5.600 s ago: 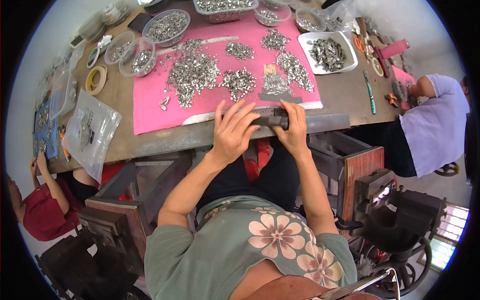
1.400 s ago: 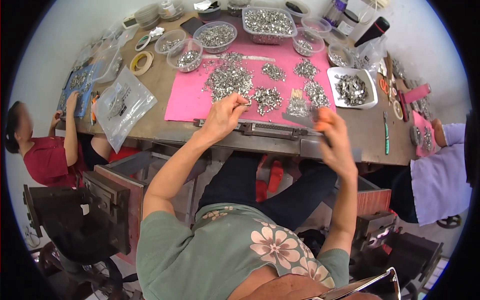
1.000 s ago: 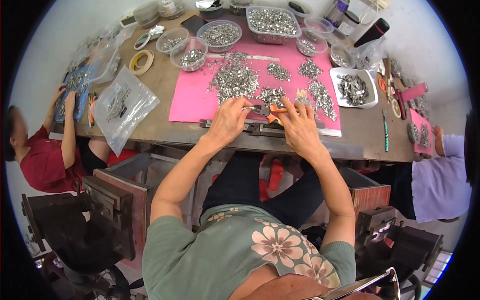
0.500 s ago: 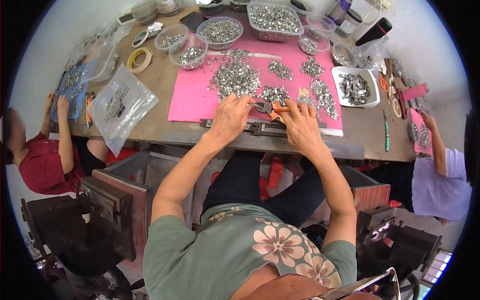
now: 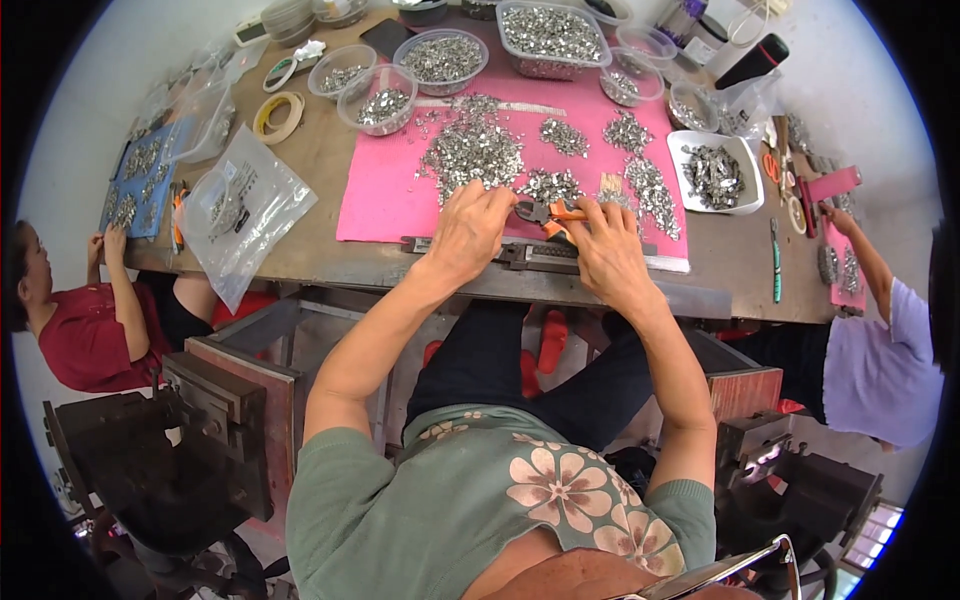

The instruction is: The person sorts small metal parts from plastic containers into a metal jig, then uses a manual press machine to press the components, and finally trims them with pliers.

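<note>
My right hand (image 5: 608, 238) grips a pair of pliers (image 5: 562, 213) with orange and black handles, its dark jaws pointing left toward my other hand. The fingers of my left hand (image 5: 468, 225) are pinched together close to the jaws; whatever they hold is too small to make out. Under both hands lies a dark metal bar fixture (image 5: 530, 254) along the table's front edge. Just beyond them, a large heap of small silvery metal pieces (image 5: 470, 150) spreads over a pink mat (image 5: 385, 200), with a smaller pile (image 5: 550, 186) near the pliers.
Clear tubs of metal pieces, such as a round bowl (image 5: 440, 60) and a square box (image 5: 553, 38), line the back. At right stands a white tray (image 5: 715, 172). A plastic bag (image 5: 245, 215) and tape roll (image 5: 279, 117) lie left. Co-workers sit at left (image 5: 95, 330) and right (image 5: 880, 360).
My left hand has shifted slightly up and right, while my right hand with the pliers has barely moved. The left co-worker's hands have come lower, and the right co-worker's hand has moved up.
</note>
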A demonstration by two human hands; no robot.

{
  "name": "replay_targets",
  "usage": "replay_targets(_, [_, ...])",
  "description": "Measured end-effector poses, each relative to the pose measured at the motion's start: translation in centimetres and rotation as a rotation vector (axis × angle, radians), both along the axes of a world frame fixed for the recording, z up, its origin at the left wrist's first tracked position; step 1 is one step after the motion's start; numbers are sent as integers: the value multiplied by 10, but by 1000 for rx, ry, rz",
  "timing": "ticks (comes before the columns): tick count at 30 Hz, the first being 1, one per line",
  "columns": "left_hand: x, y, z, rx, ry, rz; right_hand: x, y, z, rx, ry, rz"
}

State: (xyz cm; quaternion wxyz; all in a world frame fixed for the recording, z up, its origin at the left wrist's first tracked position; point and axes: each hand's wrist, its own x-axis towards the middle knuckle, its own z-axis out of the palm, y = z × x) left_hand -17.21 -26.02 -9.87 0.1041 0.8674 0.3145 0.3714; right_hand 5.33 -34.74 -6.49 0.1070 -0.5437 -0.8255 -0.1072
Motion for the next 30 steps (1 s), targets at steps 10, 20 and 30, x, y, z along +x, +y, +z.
replay_targets(10, [1, -1, 4, -41, -8, -20, 2, -4, -2, -154, 29, -43])
replay_targets(20, [4, 9, 4, -498, -260, -131, 0, -4, 6, -201, 198, -91])
replay_targets(30, [3, 6, 7, -583, -317, -152, 2, -2, 8, -157, 243, -16])
